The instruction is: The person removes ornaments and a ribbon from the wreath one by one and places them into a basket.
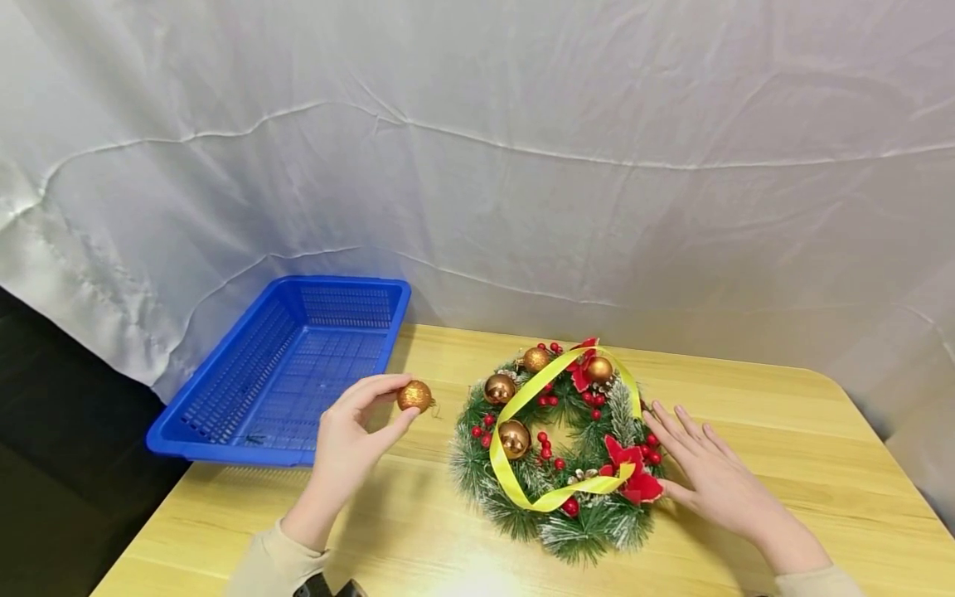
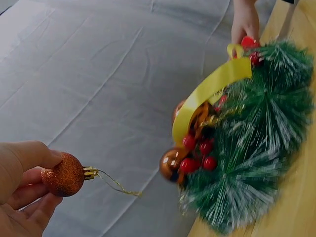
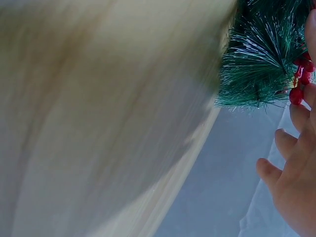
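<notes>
The left hand [image 1: 351, 444] pinches a glittery gold bauble [image 1: 414, 396] between thumb and fingertips, holding it above the tabletop [image 1: 783, 431], just left of the wreath [image 1: 559, 452] and near the front right corner of the blue basket [image 1: 224, 414]. In the left wrist view the fingers [image 2: 29, 154] curl round the bauble, its gold cap and thin hanging thread pointing toward the wreath.

The right hand [image 1: 712, 477] lies flat with fingers straight and slightly spread, fingertips touching the wreath's right edge by the red poinsettia [image 1: 630, 473]. The right wrist view shows those fingers relaxed beside green needles and red berries; the rest there is blurred.

The wreath lies flat on the tabletop, right of the basket. It carries 4 shiny gold balls [image 1: 515, 438] on its upper and left parts, clusters of red berries, and a yellow ribbon [image 1: 522, 398] looped loosely over it. A white sheet [image 1: 522, 166] hangs behind the tabletop.
</notes>
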Demonstrator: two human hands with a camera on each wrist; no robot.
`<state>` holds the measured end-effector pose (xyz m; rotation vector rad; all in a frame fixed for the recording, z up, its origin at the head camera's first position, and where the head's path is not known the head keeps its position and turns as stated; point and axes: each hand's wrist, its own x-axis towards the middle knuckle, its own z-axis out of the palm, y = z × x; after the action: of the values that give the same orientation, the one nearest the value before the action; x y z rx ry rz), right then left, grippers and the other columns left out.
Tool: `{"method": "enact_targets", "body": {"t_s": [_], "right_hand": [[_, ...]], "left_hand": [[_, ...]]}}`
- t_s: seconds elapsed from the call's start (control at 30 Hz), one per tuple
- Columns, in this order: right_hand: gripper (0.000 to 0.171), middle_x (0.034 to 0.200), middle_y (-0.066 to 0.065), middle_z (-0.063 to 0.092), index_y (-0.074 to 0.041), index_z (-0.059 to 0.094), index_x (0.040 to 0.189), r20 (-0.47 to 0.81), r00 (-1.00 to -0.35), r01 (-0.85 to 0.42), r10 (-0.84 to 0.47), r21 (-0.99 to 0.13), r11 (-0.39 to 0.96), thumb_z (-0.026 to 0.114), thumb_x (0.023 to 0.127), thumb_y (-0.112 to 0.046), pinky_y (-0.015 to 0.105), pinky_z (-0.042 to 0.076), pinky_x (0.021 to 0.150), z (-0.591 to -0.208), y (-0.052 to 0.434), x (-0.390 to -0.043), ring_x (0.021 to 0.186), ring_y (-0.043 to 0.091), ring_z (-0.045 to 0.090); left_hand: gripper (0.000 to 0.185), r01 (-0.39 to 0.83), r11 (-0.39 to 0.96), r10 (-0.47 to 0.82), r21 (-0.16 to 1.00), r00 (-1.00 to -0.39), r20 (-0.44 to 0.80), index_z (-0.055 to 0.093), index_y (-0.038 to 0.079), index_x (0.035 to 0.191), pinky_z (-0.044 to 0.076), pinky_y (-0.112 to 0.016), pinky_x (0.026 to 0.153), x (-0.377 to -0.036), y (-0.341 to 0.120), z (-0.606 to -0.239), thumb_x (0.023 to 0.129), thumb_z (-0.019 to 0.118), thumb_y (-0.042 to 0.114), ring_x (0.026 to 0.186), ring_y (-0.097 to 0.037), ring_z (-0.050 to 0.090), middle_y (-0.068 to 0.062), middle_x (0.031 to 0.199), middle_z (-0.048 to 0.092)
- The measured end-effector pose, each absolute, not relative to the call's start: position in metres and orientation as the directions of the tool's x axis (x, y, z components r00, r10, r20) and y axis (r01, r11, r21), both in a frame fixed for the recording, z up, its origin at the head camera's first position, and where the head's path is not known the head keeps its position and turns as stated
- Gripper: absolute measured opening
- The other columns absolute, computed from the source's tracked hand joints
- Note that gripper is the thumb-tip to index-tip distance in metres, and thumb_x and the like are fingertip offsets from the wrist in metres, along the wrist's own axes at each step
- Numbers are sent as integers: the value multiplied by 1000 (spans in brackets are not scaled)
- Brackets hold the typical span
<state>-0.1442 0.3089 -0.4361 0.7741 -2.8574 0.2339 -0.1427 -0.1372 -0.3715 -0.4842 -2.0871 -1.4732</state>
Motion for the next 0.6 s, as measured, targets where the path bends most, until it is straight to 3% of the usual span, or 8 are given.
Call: {"method": "enact_targets", "body": {"t_s": [0.17, 0.6], "right_hand": [[83, 160, 5, 6, -12, 21, 153, 202, -852, -509, -482, -106, 854, 63, 89, -43, 33, -11, 113, -436, 308, -144, 144, 25, 0], [82, 159, 7, 6, -12, 19, 153, 188, -853, -511, -487, -114, 852, 62, 90, -43, 34, -11, 113, -434, 307, -147, 144, 26, 0]], "left_hand": [[39, 564, 298, -45, 770, -797, 602, 69, 1, 109, 50, -23, 88, -144, -155, -375, 73, 77, -10, 97, -10, 65, -13, 110, 65], [39, 491, 363, -126, 792, -816, 563, 68, -1, 111, 49, -18, 86, -143, -191, -377, 74, 77, -9, 95, -5, 64, -15, 110, 65]]}}
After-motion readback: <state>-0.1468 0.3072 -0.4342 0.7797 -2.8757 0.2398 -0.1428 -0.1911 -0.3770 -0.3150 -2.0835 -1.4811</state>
